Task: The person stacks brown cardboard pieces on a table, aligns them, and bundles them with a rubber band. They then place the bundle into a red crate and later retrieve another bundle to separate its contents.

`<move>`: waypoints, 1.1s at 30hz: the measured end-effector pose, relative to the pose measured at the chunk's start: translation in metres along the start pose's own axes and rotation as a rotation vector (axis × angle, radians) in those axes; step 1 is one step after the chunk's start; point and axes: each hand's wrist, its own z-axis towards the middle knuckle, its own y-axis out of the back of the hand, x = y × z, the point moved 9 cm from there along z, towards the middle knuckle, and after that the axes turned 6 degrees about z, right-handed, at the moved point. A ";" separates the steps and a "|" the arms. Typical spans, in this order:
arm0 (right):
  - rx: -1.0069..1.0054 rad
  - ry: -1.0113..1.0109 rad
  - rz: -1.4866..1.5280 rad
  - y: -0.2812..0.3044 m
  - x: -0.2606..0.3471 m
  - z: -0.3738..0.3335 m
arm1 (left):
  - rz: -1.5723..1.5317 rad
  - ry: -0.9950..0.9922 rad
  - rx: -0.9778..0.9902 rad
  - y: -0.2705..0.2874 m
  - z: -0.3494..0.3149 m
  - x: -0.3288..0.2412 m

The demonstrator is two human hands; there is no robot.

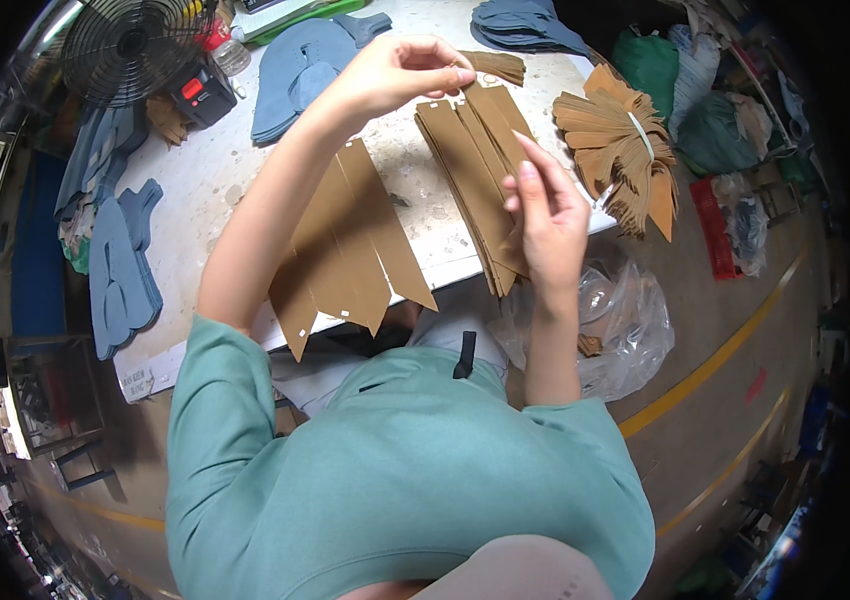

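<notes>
A stack of long brown strips point(458, 172), perhaps leather or stiff cloth, lies on the white table and juts over its front edge. My left hand point(407, 78) pinches the far end of a top brown strip point(495, 118) between thumb and fingertips. Along the right edge of that strip, my right hand point(552, 212) is closed, with thumb and bent fingers at the edge. Left of the stack, several brown pieces point(350, 240) with pointed near ends lie side by side, partly under my left forearm. Small white tags show on some of them.
Blue-grey cut pieces lie in piles at the back point(295, 75), far right point(525, 25) and left point(123, 270). A tied tan bundle point(625, 150) sits at the table's right edge. A black fan point(132, 42) stands back left. Below right hangs a clear plastic bag point(630, 330).
</notes>
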 end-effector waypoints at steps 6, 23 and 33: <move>-0.141 -0.040 -0.563 0.051 -0.007 -0.012 | 0.118 0.155 -0.003 -0.012 0.049 0.073; -0.118 -0.079 -0.570 0.050 -0.015 -0.025 | 0.309 0.297 0.031 -0.022 0.061 0.125; -0.106 0.265 -0.970 0.023 0.024 -0.040 | 0.756 -0.161 -0.239 0.010 0.039 0.077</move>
